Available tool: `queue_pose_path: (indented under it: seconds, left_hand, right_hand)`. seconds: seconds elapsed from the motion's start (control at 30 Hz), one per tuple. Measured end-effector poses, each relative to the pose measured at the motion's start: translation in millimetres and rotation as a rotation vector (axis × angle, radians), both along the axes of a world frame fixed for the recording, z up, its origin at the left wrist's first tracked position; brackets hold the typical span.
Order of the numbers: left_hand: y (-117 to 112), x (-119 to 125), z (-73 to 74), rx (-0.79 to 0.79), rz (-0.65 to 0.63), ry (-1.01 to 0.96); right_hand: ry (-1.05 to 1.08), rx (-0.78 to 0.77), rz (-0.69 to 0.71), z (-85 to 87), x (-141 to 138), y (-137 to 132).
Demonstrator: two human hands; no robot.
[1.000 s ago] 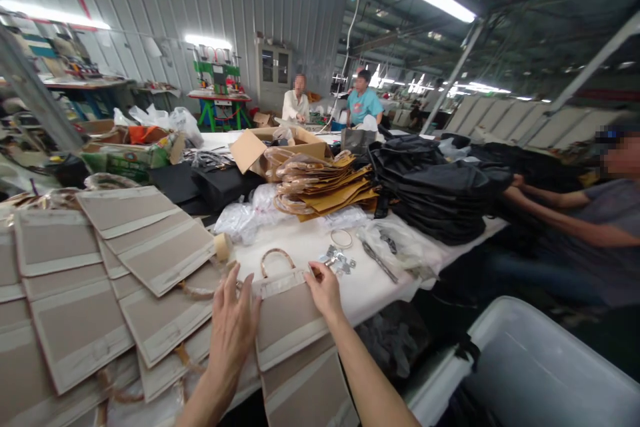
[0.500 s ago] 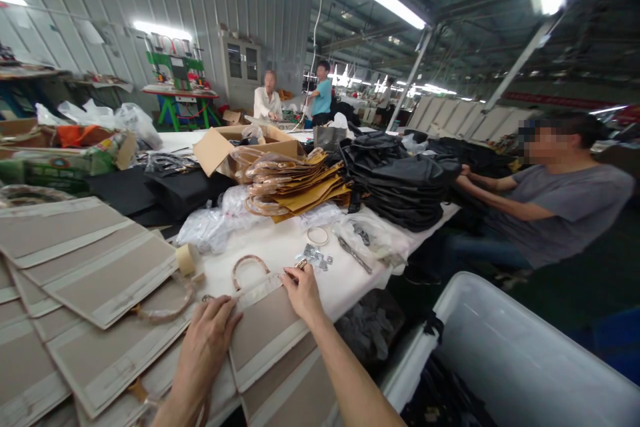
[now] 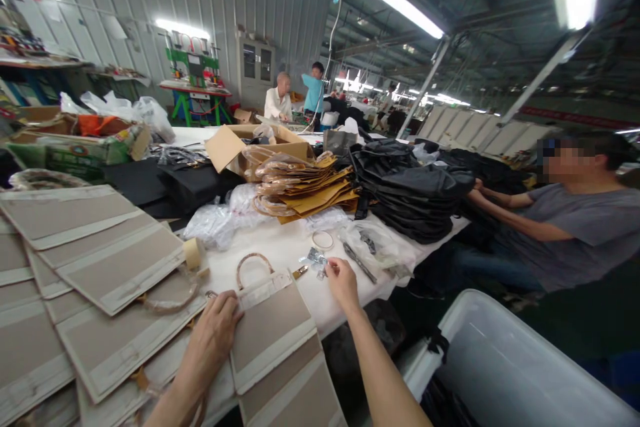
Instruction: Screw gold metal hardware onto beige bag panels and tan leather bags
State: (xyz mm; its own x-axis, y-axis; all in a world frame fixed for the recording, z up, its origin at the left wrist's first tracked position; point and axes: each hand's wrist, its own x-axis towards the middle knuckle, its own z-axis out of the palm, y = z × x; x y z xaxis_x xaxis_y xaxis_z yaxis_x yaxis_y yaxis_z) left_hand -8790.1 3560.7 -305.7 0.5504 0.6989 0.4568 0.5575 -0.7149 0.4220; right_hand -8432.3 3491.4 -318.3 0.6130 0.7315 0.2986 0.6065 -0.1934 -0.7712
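A beige tote bag (image 3: pixel 273 323) with a round wrapped handle (image 3: pixel 254 260) lies flat on the white table (image 3: pixel 295 247) in front of me. My left hand (image 3: pixel 215 333) rests on its left edge near the top, fingers curled down on the fabric. My right hand (image 3: pixel 343 280) is stretched out past the bag's top right corner, its fingers pinched at a small heap of shiny metal pieces (image 3: pixel 315 259). What the fingers hold is too small to make out.
Overlapping beige bags (image 3: pixel 100 267) fill the table's left. A tape roll (image 3: pixel 193 252), clear plastic wrap (image 3: pixel 220 220), a ring (image 3: pixel 323 239), mustard bags (image 3: pixel 310 187) and black bags (image 3: pixel 410 187) lie beyond. A person in grey (image 3: pixel 575 227) sits right. A white bin (image 3: pixel 515 360) stands lower right.
My right hand left the bag's top edge and reached right to the metal pieces. My left hand stayed on the bag's left edge. The camera view shifted slightly.
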Motion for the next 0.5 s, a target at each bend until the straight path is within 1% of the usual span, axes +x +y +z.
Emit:
queue_pose_path:
  seconds: [0.13, 0.27, 0.4, 0.5]
  left_hand:
    - [1.6, -0.7, -2.2, -0.068, -0.011, -0.024]
    - [-2.4, 0.8, 3.5, -0.121, 0.019, -0.044]
    - [-6.9, 2.9, 12.4, -0.154, 0.023, -0.077]
    - [-7.3, 2.4, 13.5, -0.163, 0.015, -0.119]
  right_hand:
    - [-0.057, -0.098, -0.009, 1.1, 4.1, 10.0]
    - [-0.076, -0.166, -0.049, 1.4, 7.1, 16.5]
    - [-0.052, -0.188, -0.021, 2.4, 12.3, 17.7]
    - [-0.006, -0.178, -0.014, 2.1, 15.7, 18.3]
